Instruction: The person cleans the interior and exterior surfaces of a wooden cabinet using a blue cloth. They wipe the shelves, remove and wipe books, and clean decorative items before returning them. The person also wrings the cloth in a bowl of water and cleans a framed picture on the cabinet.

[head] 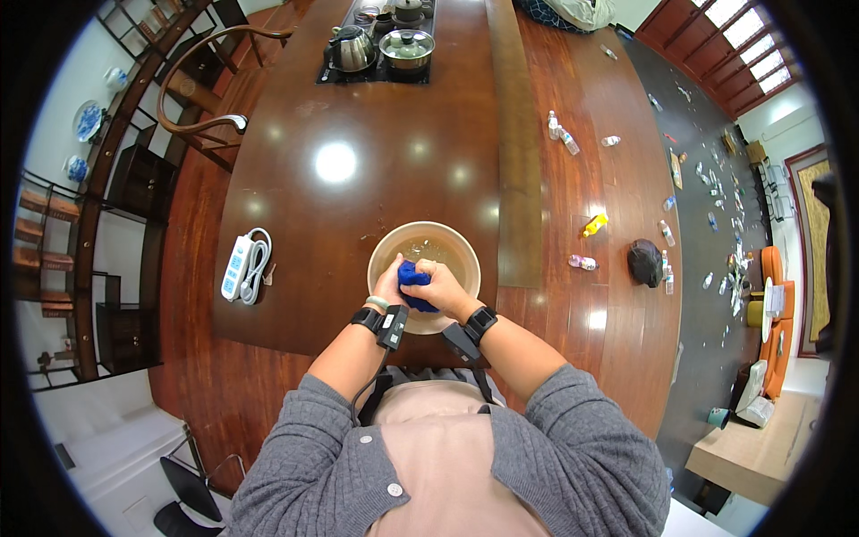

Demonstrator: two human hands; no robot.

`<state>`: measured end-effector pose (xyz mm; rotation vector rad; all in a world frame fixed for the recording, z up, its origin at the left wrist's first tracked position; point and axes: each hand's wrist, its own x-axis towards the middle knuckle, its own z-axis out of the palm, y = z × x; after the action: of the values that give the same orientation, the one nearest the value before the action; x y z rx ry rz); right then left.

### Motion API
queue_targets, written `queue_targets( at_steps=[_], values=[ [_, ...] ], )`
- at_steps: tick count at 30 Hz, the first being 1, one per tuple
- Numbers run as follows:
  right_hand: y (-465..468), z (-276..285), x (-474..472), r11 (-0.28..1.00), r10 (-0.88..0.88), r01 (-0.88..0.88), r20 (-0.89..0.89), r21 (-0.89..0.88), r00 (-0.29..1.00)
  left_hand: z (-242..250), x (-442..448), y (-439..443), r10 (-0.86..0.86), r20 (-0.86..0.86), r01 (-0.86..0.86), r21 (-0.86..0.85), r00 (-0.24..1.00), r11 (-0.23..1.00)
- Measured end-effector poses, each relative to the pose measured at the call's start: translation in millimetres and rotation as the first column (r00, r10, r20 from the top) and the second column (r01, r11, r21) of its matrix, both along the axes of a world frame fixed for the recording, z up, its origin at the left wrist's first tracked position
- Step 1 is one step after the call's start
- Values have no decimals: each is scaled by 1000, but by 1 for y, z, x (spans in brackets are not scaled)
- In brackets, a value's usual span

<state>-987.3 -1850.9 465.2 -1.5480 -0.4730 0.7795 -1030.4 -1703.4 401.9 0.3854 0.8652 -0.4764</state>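
Both hands grip a bunched blue cloth (415, 276) above a round cream-coloured basin (474, 265). My left hand (388, 282) wraps the cloth from the left side. From the right, my right hand (439, 285) has its fingers curled over it. Cloudy water (429, 250) shows in the basin beyond the cloth. The basin stands on a dark polished wooden table (322, 221), close to its near edge. Parts of the cloth are hidden by my fingers.
A white power strip (233, 268) with a coiled cord and a small key (270, 274) lie to the left. At the table's far end are an electric kettle (353, 48) and a lidded pot (407, 50). Plastic bottles (569, 139) litter the floor at right. A wooden armchair (201, 127) stands left.
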Motion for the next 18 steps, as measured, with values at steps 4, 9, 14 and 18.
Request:
queue_targets(
  at_steps=[4,9,14,18],
  values=[
    [3,1,-3,997,-65,67,-55,47,996,-6,-7,-9,116,75,-122,82,990,989],
    [2,-12,-3,992,-116,118,-56,44,992,7,-6,-13,60,34,-63,101,998,993],
    [-8,-32,9,982,-129,159,255,-103,958,38,-3,-8,-87,-95,117,381,992,917],
    [-30,-35,18,982,-109,170,475,-87,873,66,-8,2,-297,-31,258,585,954,769]
  ],
)
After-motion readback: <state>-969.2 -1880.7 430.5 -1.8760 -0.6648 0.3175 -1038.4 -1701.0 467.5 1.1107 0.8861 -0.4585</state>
